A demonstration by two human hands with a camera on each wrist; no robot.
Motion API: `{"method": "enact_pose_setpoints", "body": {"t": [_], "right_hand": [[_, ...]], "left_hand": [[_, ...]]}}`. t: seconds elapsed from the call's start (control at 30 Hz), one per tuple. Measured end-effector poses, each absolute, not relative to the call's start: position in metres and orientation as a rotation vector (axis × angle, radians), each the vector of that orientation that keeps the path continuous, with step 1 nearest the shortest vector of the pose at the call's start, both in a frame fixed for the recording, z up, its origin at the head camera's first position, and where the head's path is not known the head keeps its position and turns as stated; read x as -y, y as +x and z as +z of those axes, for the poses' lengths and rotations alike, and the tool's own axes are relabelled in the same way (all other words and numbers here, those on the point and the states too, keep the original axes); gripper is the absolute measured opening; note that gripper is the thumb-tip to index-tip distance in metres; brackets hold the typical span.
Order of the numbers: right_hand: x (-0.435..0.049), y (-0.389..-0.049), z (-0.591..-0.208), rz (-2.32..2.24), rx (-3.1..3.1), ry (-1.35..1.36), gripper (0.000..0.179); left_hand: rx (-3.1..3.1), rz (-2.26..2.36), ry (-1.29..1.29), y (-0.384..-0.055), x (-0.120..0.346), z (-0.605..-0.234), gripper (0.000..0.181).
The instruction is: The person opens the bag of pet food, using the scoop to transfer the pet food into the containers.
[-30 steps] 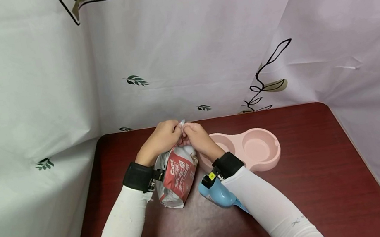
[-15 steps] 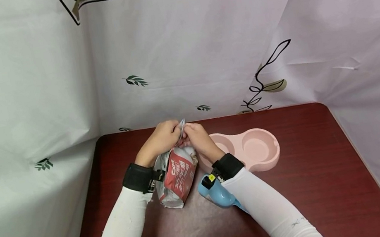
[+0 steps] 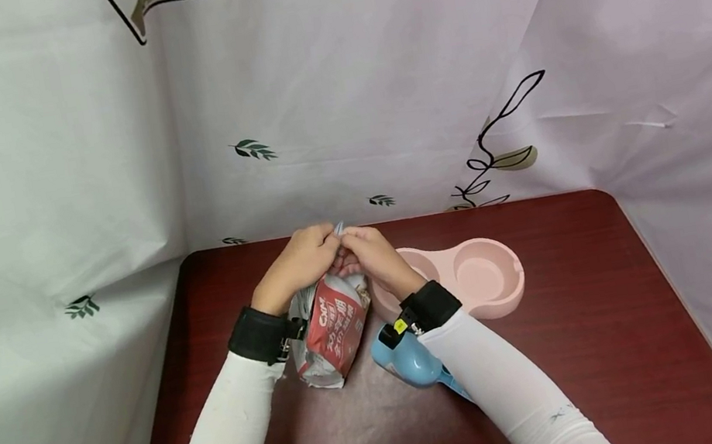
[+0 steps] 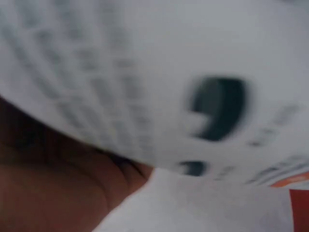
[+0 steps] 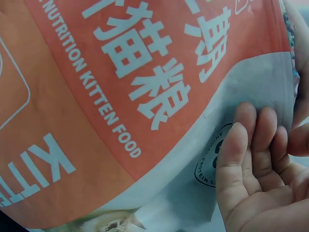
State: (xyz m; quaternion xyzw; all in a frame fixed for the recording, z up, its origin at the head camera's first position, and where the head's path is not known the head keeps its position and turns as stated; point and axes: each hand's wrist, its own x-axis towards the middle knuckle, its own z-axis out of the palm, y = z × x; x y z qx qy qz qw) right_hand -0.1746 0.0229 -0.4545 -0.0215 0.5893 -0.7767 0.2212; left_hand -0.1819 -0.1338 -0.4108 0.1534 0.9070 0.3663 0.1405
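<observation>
A bag of kitten food (image 3: 334, 324), red, grey and white, stands upright on the table left of its middle. At its top edge my left hand (image 3: 302, 258) pinches the left part. My right hand (image 3: 372, 255) pinches the same edge from the right, thumb close to the left hand's fingers. A small grey-white tip of the bag (image 3: 339, 228) pokes up between both hands. In the right wrist view, curled fingers of my right hand (image 5: 260, 179) lie against the bag's front (image 5: 145, 72). The bag's printed side (image 4: 159, 96) fills most of the left wrist view, blurred.
Right of the bag sits a pink double bowl (image 3: 483, 275), its left cup partly behind the right hand. A blue scoop (image 3: 417, 363) lies nearer, its handle running under the right forearm. Patterned cloth (image 3: 374, 77) hangs behind the dark red table (image 3: 602, 338).
My right hand and wrist have turned slightly, and the bag's tip between the fingers shows less than half a second ago. The bag, bowl and scoop stay where they were.
</observation>
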Motion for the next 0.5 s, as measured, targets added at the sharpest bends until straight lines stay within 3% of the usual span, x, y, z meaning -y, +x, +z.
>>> {"method": "enact_pose_setpoints", "body": {"t": [0.27,0.5], "right_hand": [[-0.0239,-0.1755,-0.4580,-2.129,-1.616,-0.078,0.030],[-0.0199,-0.1746,-0.4602,-2.172,-1.569,-0.047,0.026]], "left_hand": [[-2.624,0.968,0.469,-0.1792,0.1330,-0.4029,0.036],[-2.592,1.011,0.451,-0.1812,0.1356,-0.4072,0.029]]}}
